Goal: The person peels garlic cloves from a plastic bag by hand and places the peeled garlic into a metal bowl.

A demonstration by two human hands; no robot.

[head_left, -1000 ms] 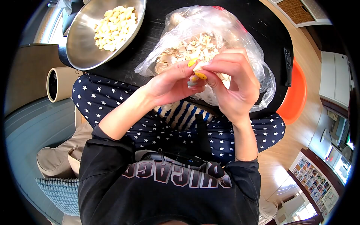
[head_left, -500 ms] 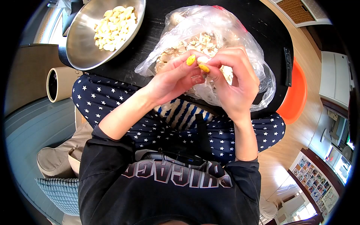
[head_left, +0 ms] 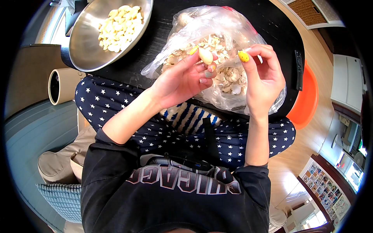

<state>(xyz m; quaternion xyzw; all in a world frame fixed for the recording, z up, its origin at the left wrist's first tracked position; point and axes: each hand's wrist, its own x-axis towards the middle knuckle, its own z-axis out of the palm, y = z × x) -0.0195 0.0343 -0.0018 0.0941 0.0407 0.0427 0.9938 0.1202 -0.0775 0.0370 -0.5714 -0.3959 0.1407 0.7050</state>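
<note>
A pale, smooth garlic clove (head_left: 206,57) is being held up above the mouth of a clear plastic bag (head_left: 243,29). It is being pinched by the left hand (head_left: 180,83), thumb against fingertips closed on one end, so that its rounded face is being left exposed. The remaining fingers are being curled loosely beneath it, and no other thing is being gripped there. The right hand (head_left: 266,75) is being held just apart from the clove, its thumb and forefinger drawn close together; whether they are meeting, or a scrap of skin is being caught between them, cannot be told at this size. Beneath both hands, garlic skins (head_left: 213,42) and a garlic bulb (head_left: 232,74) are being contained by the opened bag, where falling bits would be caught. Farther left, bare cloves (head_left: 118,29) are being held apart from the skins in a steel bowl (head_left: 87,42). Bag and bowl are being supported by the black counter (head_left: 278,29), within easy reach.
</note>
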